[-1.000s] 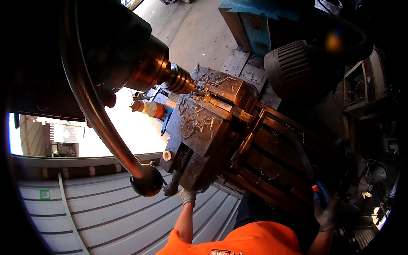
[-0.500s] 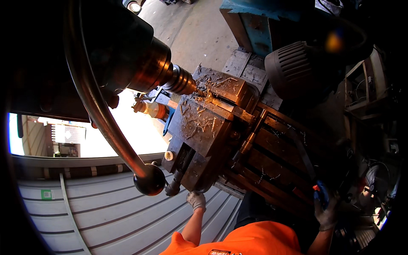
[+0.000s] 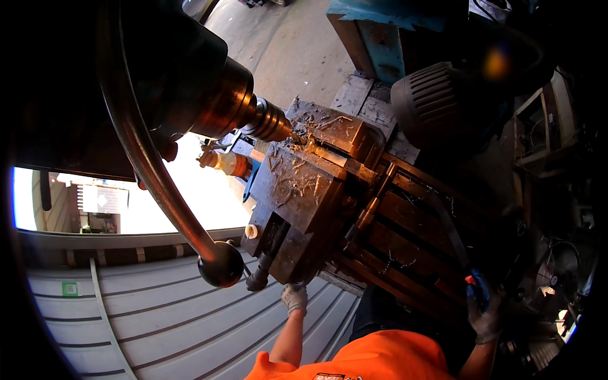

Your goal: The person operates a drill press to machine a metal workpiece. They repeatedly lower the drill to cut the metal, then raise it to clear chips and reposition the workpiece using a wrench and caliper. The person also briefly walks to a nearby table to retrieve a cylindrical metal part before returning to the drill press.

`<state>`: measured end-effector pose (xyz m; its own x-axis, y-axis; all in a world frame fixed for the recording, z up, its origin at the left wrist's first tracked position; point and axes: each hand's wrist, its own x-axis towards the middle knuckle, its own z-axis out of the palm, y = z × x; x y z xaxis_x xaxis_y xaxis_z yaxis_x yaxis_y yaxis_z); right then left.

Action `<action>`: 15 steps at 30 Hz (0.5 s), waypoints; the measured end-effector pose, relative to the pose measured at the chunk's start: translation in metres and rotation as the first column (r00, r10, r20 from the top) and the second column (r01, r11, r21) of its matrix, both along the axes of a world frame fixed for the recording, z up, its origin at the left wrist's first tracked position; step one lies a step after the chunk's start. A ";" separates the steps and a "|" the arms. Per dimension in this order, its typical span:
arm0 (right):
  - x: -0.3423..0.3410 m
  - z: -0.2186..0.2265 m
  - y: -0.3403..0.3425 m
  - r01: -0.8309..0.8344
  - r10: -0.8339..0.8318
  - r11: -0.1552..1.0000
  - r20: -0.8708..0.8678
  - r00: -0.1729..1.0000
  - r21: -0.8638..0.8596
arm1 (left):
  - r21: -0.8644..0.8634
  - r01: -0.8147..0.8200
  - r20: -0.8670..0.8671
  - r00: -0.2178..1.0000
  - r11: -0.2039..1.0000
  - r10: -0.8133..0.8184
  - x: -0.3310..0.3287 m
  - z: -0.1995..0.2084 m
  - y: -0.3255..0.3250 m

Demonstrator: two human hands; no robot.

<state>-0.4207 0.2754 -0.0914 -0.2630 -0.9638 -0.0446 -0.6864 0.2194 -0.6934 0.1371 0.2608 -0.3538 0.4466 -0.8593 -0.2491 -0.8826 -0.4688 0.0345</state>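
Observation:
My left hand, in a grey glove, is closed at the near lower end of a machine vise; what its fingers grip is hidden. My right hand, also gloved, is wrapped round a blue tool with a red-orange end; its kind is too dark to make out. Clamped between the vise jaws is a metal bar. A drill bit in the chuck meets the work there. Curly metal chips lie over the jaws.
A curved lever with a black ball knob crosses the left side. Beneath the vise runs a slotted machine table. A ribbed motor stands at the far right, and a bottle beyond the vise.
The lever's ball knob has shifted very slightly upward. Both hands stay nearly where they were.

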 end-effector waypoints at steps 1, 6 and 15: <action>0.000 0.000 -0.001 -0.008 0.008 1.000 0.012 1.000 0.003 | 0.028 -0.023 -0.052 0.998 0.999 0.024 -0.005 0.012 -0.006; -0.001 0.000 -0.004 -0.032 0.032 0.999 -0.019 0.999 -0.008 | 0.221 -0.071 -0.046 0.995 0.973 0.084 0.017 0.028 -0.030; 0.002 0.004 -0.009 -0.035 0.035 0.999 -0.051 0.998 -0.006 | 0.488 -0.201 -0.229 0.909 0.849 0.347 0.017 0.087 -0.103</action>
<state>-0.4189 0.2669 -0.0876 -0.2306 -0.9727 -0.0249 -0.7281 0.1895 -0.6587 0.1540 0.1577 -0.2666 0.4882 -0.4759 -0.7315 -0.6959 -0.7181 0.0027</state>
